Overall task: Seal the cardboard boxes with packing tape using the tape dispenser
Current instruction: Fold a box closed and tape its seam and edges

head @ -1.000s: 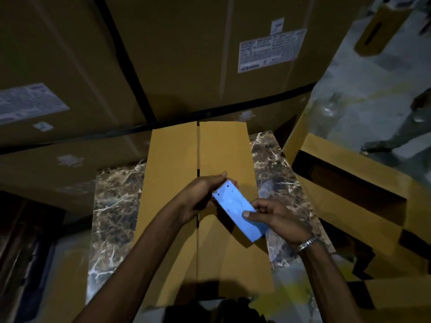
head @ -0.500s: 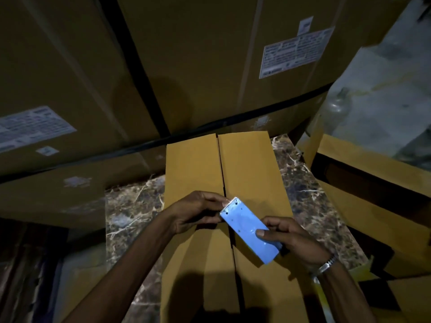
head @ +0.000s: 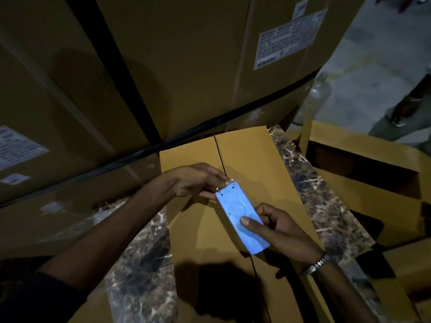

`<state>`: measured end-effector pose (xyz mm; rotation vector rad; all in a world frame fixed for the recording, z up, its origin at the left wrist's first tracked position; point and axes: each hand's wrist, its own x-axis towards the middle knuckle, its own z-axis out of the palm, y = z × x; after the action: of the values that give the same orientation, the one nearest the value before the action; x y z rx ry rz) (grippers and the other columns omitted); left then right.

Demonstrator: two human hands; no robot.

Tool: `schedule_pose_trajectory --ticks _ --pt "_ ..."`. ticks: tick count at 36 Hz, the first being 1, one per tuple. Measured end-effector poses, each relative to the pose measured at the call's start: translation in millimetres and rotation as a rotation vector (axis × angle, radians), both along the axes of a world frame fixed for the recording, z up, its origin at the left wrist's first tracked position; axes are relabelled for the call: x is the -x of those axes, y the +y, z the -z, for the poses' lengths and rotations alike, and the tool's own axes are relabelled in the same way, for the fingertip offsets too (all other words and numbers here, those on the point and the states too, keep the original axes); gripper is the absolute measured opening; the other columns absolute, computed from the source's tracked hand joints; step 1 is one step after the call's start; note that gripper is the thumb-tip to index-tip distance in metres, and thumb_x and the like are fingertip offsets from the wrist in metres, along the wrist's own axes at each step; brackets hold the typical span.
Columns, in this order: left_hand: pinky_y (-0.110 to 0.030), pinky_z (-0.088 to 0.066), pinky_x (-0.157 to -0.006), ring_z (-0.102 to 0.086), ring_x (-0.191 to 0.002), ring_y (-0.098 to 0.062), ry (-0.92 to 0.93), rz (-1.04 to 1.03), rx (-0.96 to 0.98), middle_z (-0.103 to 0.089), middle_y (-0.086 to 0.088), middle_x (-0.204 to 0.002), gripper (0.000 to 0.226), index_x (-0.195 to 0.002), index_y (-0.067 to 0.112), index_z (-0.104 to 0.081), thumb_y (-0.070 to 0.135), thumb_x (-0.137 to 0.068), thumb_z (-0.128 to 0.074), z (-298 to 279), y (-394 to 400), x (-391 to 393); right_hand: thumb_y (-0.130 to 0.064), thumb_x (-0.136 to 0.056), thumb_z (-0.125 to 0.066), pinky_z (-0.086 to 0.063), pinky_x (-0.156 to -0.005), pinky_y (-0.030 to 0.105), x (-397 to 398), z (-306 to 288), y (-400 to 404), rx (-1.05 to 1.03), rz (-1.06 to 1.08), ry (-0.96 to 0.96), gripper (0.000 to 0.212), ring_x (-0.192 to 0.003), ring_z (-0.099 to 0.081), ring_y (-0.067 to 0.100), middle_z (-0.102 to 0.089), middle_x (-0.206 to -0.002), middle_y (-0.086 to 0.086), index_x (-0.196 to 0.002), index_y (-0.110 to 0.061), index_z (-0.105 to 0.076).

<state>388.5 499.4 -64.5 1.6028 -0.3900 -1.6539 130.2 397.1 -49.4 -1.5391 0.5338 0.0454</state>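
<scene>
Right hand: grips the lower end of a light-blue tape dispenser, thumb pressed flat on its face, fingers curled behind it.
Left hand: fingertips pinch at the dispenser's upper, toothed end; whether a strip of tape is caught between them cannot be told in the dim light.
Tape dispenser: held tilted just above the box, over its centre seam.
Cardboard box: lies on a marble-patterned surface, both top flaps folded shut and meeting at a dark centre seam; contents hidden.
Open carton: stands to the right of the marble surface, its top flaps apart; the inside is dark, and nothing in it can be made out.
Stacked cartons: large closed boxes rise behind the work surface, bound with black strapping and bearing white printed labels.
Wrist: a metal watch band circles the right wrist.
</scene>
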Motion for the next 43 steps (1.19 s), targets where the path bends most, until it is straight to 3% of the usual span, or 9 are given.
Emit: schedule_pose_trajectory --ticks 4,12,15,18,22,26,30,33,43 --pt "-0.023 -0.062 -0.073 -0.073 -0.084 -0.008 0.068 -0.004 -0.048 -0.078 0.000 -0.091 0.018 -0.105 0.012 -0.075 0.005 -0.105 -0.059 -4.5 -13.5 -22.7 -0.048 -0.081 -0.082 -0.046 -0.062 0.028 -19.9 -6.6 9.0 -0.061 0.190 -0.024 0.049 -0.065 -0.059 0.015 -0.063 -0.071 -0.001 -0.086 -0.005 -0.060" --pt "-0.018 -0.059 -0.070 -0.072 -0.082 -0.010 -0.045 0.078 -0.112 -0.077 -0.003 -0.089 0.017 -0.100 0.007 -0.077 0.002 -0.102 -0.062 -21.2 -40.3 -60.6 -0.042 -0.090 -0.078 -0.047 -0.077 0.042 -46.2 -6.9 25.4 -0.288 0.384 -0.015 0.050 -0.084 -0.063 0.026 -0.073 -0.096 0.018 -0.107 0.003 -0.065" --pt "-0.016 -0.058 -0.064 -0.071 -0.072 -0.008 -0.201 0.033 -0.058 -0.076 -0.005 -0.079 0.010 -0.096 0.004 -0.076 0.000 -0.098 -0.067 -29.6 -47.8 -85.6 -0.044 -0.088 -0.079 -0.045 -0.076 0.041 -43.1 -3.2 32.2 -0.303 0.416 -0.018 0.054 -0.084 -0.062 0.026 -0.071 -0.095 0.020 -0.107 0.004 -0.062" --pt "-0.024 -0.059 -0.071 -0.071 -0.090 -0.017 -0.340 -0.034 -0.016 -0.078 -0.004 -0.083 0.008 -0.096 0.005 -0.080 0.003 -0.094 -0.072 -31.6 -49.8 -122.8 -0.045 -0.090 -0.078 -0.045 -0.076 0.041 -36.6 0.7 32.4 -0.307 0.429 -0.016 0.054 -0.084 -0.062 0.025 -0.068 -0.098 0.028 -0.108 0.004 -0.064" --pt "-0.029 -0.063 -0.079 -0.075 -0.090 -0.016 -0.484 0.001 -0.024 -0.080 -0.008 -0.093 0.009 -0.100 0.006 -0.080 0.004 -0.094 -0.074 -21.2 -56.9 -132.7 -0.049 -0.090 -0.077 -0.044 -0.071 0.037 -42.6 2.1 32.9 -0.258 0.417 -0.004 0.047 -0.076 -0.059 0.020 -0.065 -0.081 0.005 -0.092 -0.004 -0.062" --pt "-0.034 -0.064 -0.085 -0.076 -0.091 -0.020 -0.689 -0.029 0.078 -0.081 -0.011 -0.093 0.005 -0.093 0.009 -0.084 0.012 -0.089 -0.083 -10.9 -74.4 -131.4 -0.061 -0.081 -0.080 -0.054 -0.070 0.049 -69.7 9.0 33.0 -0.164 0.442 0.070 0.056 -0.072 -0.062 0.021 -0.068 -0.079 0.006 -0.083 -0.010 -0.059" --pt "-0.024 -0.057 -0.072 -0.071 -0.071 0.001 -1.076 0.163 0.212 -0.077 0.009 -0.076 0.006 -0.091 0.019 -0.085 0.024 -0.088 -0.083 -2.2 -87.1 -133.2 -0.068 -0.073 -0.080 -0.061 -0.079 0.061 -92.9 19.0 27.8 -0.142 0.491 0.146 0.054 -0.079 -0.072 0.029 -0.075 -0.084 0.006 -0.079 -0.017 -0.064" --pt "-0.026 -0.052 -0.066 -0.066 -0.069 0.003 -1.244 0.226 0.249 -0.075 0.008 -0.078 0.014 -0.094 0.017 -0.086 0.028 -0.086 -0.083 6.9 -88.7 -132.9 -0.073 -0.070 -0.081 -0.059 -0.079 0.066 -102.1 22.6 23.5 -0.133 0.501 0.173 0.066 -0.088 -0.074 0.038 -0.077 -0.089 0.010 -0.087 -0.011 -0.066" --pt "-0.038 -0.058 -0.080 -0.069 -0.082 -0.009 -1.187 0.166 0.178 -0.081 0.000 -0.093 0.021 -0.099 0.017 -0.086 0.036 -0.091 -0.081 60.6 -78.5 -139.3 -0.068 -0.071 -0.078 -0.062 -0.070 0.058 -115.2 23.6 19.4 -0.042 0.530 0.252 0.065 -0.077 -0.074 0.034 -0.076 -0.082 0.009 -0.088 -0.007 -0.066"
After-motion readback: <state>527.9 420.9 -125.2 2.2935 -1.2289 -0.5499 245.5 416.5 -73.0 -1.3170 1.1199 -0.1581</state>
